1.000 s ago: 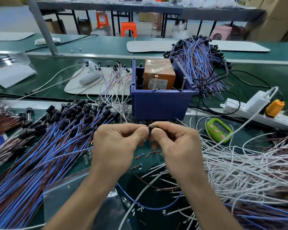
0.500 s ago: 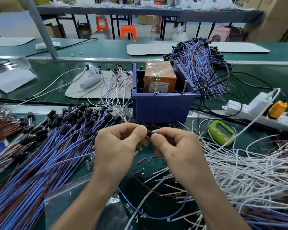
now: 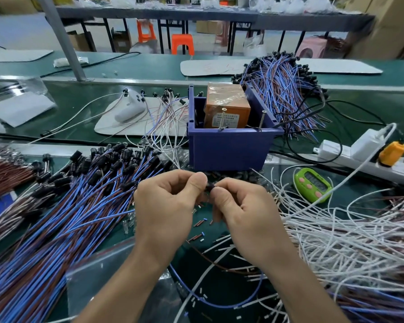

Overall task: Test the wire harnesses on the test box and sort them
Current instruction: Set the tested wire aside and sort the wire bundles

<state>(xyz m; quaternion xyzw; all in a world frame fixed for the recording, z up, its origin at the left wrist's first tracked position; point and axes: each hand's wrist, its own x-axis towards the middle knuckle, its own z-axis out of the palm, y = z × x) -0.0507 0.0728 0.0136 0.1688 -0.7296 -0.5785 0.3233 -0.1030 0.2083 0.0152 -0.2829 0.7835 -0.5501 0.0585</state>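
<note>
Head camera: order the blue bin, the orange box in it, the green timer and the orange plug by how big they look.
1. blue bin
2. orange box
3. green timer
4. orange plug; it lies farther away than the timer, so that pair is unsure.

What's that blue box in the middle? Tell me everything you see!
The blue plastic bin stands upright on the green table, open on top. Inside sits an orange box wrapped in clear tape, with a printed label. Two long screws stick up at its front rim. A black cable reaches its right corner.
</note>
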